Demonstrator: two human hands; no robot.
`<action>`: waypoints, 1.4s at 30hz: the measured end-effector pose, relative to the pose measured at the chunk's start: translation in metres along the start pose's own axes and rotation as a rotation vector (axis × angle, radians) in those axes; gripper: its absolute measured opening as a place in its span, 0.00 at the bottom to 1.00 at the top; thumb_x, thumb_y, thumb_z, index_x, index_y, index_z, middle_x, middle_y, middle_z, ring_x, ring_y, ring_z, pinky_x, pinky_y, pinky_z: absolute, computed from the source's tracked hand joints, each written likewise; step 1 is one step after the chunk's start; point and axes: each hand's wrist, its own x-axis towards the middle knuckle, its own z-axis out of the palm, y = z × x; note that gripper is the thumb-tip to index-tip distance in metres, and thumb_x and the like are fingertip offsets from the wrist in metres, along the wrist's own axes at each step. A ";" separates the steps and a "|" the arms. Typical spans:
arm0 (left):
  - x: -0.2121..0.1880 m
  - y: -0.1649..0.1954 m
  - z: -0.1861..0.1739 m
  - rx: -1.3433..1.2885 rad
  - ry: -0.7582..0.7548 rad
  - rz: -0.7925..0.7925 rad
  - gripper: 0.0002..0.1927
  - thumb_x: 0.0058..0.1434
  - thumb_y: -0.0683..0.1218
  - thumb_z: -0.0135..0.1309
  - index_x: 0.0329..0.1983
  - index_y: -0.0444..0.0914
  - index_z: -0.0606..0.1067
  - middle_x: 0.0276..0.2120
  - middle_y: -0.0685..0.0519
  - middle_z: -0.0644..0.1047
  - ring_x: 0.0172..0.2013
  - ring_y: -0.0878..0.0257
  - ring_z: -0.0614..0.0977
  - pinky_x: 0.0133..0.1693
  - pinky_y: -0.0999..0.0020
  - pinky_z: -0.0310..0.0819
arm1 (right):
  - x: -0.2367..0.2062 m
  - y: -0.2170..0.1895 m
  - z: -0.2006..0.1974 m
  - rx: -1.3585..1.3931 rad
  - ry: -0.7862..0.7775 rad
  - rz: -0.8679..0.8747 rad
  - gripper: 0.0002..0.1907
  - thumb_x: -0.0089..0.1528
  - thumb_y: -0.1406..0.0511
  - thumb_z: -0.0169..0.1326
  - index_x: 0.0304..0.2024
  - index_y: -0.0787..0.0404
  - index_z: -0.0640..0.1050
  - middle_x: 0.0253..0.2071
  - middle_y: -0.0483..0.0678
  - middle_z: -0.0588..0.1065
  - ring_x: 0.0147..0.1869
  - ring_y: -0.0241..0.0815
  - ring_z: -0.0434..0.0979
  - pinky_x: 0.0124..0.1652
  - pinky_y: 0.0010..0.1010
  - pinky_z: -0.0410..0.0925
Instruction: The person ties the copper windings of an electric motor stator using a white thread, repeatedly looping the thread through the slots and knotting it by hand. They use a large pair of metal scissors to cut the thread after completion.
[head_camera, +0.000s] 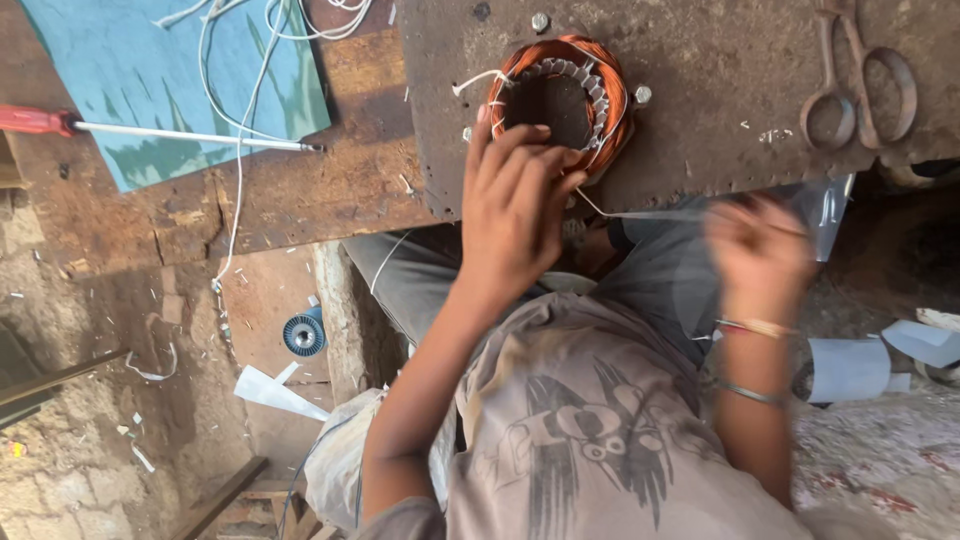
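A motor stator with copper windings and white insulation slips sits bolted into a rusty metal plate. My left hand lies over its near rim, fingers bent onto the copper coil and thumb at the lower edge. A thin white thread runs from the stator's lower edge to the right. My right hand, blurred by motion, is closed at the far end of that thread, level with the plate's near edge. It wears bangles at the wrist.
Rusty scissors lie on the plate at the top right. A red-handled screwdriver and white wire lie on a blue sheet over a wooden board. A small blue fan wheel and paper scraps lie on the dirt floor.
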 end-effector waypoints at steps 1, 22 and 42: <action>0.000 0.001 0.003 0.020 0.026 0.025 0.10 0.66 0.40 0.62 0.47 0.34 0.76 0.44 0.50 0.79 0.56 0.52 0.78 0.72 0.39 0.57 | 0.000 0.019 -0.030 0.812 0.041 0.248 0.07 0.60 0.68 0.52 0.39 0.65 0.74 0.34 0.44 0.74 0.35 0.41 0.73 0.35 0.33 0.68; 0.000 0.002 -0.003 0.119 -0.011 0.103 0.21 0.60 0.36 0.57 0.56 0.41 0.78 0.40 0.50 0.75 0.54 0.53 0.79 0.72 0.38 0.55 | -0.051 -0.111 0.022 0.286 -0.009 -0.654 0.06 0.65 0.72 0.61 0.40 0.69 0.76 0.33 0.47 0.71 0.28 0.30 0.67 0.27 0.20 0.59; -0.003 -0.003 0.013 -0.130 0.085 -0.059 0.25 0.67 0.37 0.60 0.63 0.35 0.62 0.52 0.53 0.78 0.52 0.59 0.83 0.73 0.44 0.52 | -0.015 -0.186 0.031 0.073 -0.272 -0.642 0.08 0.62 0.74 0.68 0.42 0.68 0.82 0.30 0.47 0.73 0.26 0.33 0.67 0.27 0.24 0.57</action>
